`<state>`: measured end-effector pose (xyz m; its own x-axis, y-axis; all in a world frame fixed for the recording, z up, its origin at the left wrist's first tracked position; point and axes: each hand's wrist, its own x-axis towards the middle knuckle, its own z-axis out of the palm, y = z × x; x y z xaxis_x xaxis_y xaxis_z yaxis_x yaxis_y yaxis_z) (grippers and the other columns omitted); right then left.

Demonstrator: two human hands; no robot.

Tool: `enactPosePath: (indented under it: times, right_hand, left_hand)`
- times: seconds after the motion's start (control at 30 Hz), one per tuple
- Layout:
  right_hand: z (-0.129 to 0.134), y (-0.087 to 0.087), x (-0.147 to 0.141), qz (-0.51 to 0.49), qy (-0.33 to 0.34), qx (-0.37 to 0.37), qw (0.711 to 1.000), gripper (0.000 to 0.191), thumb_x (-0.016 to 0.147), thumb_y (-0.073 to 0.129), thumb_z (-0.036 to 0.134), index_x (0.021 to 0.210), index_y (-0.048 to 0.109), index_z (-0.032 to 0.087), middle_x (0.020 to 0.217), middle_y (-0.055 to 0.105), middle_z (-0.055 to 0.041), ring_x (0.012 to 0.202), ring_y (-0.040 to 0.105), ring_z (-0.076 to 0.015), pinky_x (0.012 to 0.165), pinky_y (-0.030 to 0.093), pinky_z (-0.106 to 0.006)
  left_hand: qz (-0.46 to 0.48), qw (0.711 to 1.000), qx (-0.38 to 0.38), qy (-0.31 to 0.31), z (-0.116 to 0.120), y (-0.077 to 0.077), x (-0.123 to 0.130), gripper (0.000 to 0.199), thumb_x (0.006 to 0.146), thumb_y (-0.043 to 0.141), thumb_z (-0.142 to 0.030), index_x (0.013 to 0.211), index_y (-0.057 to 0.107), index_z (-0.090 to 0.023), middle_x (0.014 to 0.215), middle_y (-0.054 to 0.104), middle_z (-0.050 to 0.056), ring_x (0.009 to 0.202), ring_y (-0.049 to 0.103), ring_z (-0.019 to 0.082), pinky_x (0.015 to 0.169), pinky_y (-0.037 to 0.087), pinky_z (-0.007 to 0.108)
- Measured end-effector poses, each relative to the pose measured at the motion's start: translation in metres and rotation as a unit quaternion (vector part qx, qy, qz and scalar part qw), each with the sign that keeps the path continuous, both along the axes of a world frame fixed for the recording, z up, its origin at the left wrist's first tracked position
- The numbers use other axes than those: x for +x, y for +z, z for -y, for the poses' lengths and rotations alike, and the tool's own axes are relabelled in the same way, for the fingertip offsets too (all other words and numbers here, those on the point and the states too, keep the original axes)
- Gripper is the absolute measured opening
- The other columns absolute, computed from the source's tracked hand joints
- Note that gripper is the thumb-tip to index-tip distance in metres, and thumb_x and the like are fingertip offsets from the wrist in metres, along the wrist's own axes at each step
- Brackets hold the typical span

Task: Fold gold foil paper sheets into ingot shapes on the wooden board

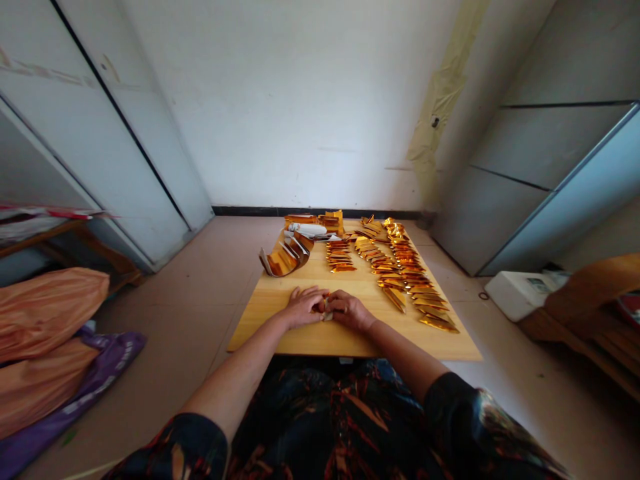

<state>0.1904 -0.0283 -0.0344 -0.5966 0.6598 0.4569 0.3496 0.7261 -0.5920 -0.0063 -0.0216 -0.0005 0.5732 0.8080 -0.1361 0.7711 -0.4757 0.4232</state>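
Seen from my head camera, nearest first: a dark patterned garment (pixel 325 413) fills 6 o'clock, its sleeves cut off by the frame. Both hands sit close together, narrowly cupped at the near edge of a pale wooden board (pixel 300 337). The left hand (pixel 305 307) and right hand (pixel 350 311) pinch a small folded foil piece (pixel 327 308) between them; their fingers hide most of it, so I cannot make out its shape. Beyond the hands, toward 1 o'clock, lie rows of folded gold foil pieces (pixel 400 267). A shorter stack (pixel 341 257) lies at 12 o'clock, and a curved gold bundle (pixel 285 259) at 11 o'clock partly overlaps a white roll (pixel 307 229). Orange sacks (pixel 45 313) and a purple bag (pixel 85 393) lie on the floor at 9 o'clock, cut off by the frame. A white appliance (pixel 520 293) sits at 3 o'clock, partly behind a wooden bench (pixel 590 300). A white wall (pixel 300 100) closes the view at 12 o'clock.
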Motion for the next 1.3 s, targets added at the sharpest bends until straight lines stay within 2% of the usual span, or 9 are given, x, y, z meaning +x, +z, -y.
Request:
enactPosePath:
  times: [0.1, 0.23, 0.33, 0.47, 0.67, 0.93, 1.13, 1.27, 1.3]
  right_hand:
    - [0.004, 0.002, 0.002, 0.013, 0.029, -0.001, 0.999, 0.014, 0.085, 0.058, 0.026, 0.084, 0.070, 0.018, 0.096, 0.061, -0.0067, 0.091, 0.059, -0.0142, 0.082, 0.048, -0.026]
    - [0.005, 0.007, 0.007, 0.061, 0.009, -0.010, 0.998, 0.013, 0.084, 0.059, 0.024, 0.082, 0.070, 0.018, 0.092, 0.061, -0.0057, 0.086, 0.059, -0.0135, 0.078, 0.047, -0.024]
    - [0.002, 0.010, 0.006, 0.103, -0.008, -0.026, 0.994, 0.011, 0.083, 0.059, 0.018, 0.082, 0.070, 0.018, 0.088, 0.061, -0.0038, 0.085, 0.059, -0.0124, 0.077, 0.046, -0.022]
    - [-0.003, 0.013, -0.002, 0.154, -0.049, -0.049, 0.986, 0.010, 0.079, 0.060, 0.014, 0.081, 0.069, 0.018, 0.085, 0.063, -0.0018, 0.080, 0.059, -0.0113, 0.074, 0.044, -0.020]
    - [-0.006, 0.018, -0.010, 0.203, -0.110, -0.074, 0.970, 0.007, 0.076, 0.063, 0.017, 0.077, 0.070, 0.018, 0.085, 0.064, -0.0019, 0.077, 0.059, -0.0120, 0.069, 0.041, -0.020]
    - [-0.006, 0.028, -0.014, 0.215, -0.130, -0.115, 0.961, 0.005, 0.073, 0.066, 0.019, 0.077, 0.070, 0.019, 0.085, 0.062, -0.0008, 0.073, 0.057, -0.0109, 0.064, 0.039, -0.019]
    - [0.000, 0.024, -0.016, 0.201, -0.161, -0.106, 0.960, 0.005, 0.074, 0.066, 0.015, 0.079, 0.067, 0.016, 0.085, 0.059, -0.0020, 0.076, 0.057, -0.0108, 0.067, 0.042, -0.018]
    - [0.016, 0.027, -0.023, 0.249, -0.193, -0.028, 0.949, 0.012, 0.085, 0.054, 0.020, 0.088, 0.066, 0.017, 0.089, 0.059, -0.0045, 0.080, 0.058, -0.0133, 0.072, 0.045, -0.021]
    - [0.022, 0.028, -0.025, 0.275, -0.195, -0.006, 0.941, 0.017, 0.088, 0.050, 0.021, 0.096, 0.065, 0.019, 0.091, 0.060, -0.0054, 0.083, 0.059, -0.0147, 0.073, 0.045, -0.022]
  left_hand:
    - [0.010, 1.000, -0.005, 0.007, 0.000, 0.001, 0.000, 0.044, 0.076, 0.059, -0.037, 0.119, 0.052, -0.029, 0.144, 0.041, 0.004, 0.136, 0.028, 0.027, 0.111, 0.009, 0.057]
    - [0.010, 1.000, 0.000, -0.004, 0.000, 0.001, 0.000, 0.022, 0.076, 0.059, -0.036, 0.095, 0.061, -0.025, 0.144, 0.042, 0.001, 0.136, 0.029, 0.027, 0.111, 0.009, 0.056]
    - [0.012, 1.000, -0.001, -0.003, 0.000, 0.001, 0.000, 0.017, 0.076, 0.059, -0.035, 0.088, 0.060, -0.024, 0.144, 0.042, 0.000, 0.136, 0.029, 0.027, 0.110, 0.010, 0.057]
    - [0.007, 1.000, 0.000, 0.000, 0.000, 0.000, 0.000, 0.017, 0.075, 0.060, -0.034, 0.089, 0.059, -0.024, 0.143, 0.043, 0.001, 0.136, 0.029, 0.026, 0.110, 0.010, 0.058]
    - [0.003, 1.000, 0.006, -0.004, 0.000, 0.001, 0.001, 0.021, 0.076, 0.059, -0.034, 0.095, 0.059, -0.026, 0.144, 0.043, 0.001, 0.136, 0.029, 0.025, 0.110, 0.012, 0.057]
    - [0.010, 1.000, 0.001, 0.008, 0.001, -0.001, 0.001, 0.033, 0.074, 0.061, -0.033, 0.107, 0.058, -0.028, 0.144, 0.042, 0.002, 0.136, 0.029, 0.026, 0.111, 0.009, 0.057]
    - [0.021, 0.999, 0.017, 0.019, 0.000, -0.010, 0.002, 0.036, 0.076, 0.062, -0.036, 0.111, 0.058, -0.030, 0.143, 0.043, 0.001, 0.136, 0.030, 0.026, 0.111, 0.010, 0.057]
    - [0.022, 0.999, 0.032, 0.025, 0.002, -0.014, 0.002, 0.037, 0.078, 0.060, -0.038, 0.114, 0.057, -0.031, 0.142, 0.044, 0.002, 0.135, 0.031, 0.027, 0.110, 0.012, 0.058]
    - [0.025, 0.999, 0.035, 0.027, 0.003, -0.014, 0.002, 0.038, 0.078, 0.060, -0.039, 0.115, 0.056, -0.031, 0.142, 0.045, 0.003, 0.135, 0.032, 0.027, 0.110, 0.013, 0.057]
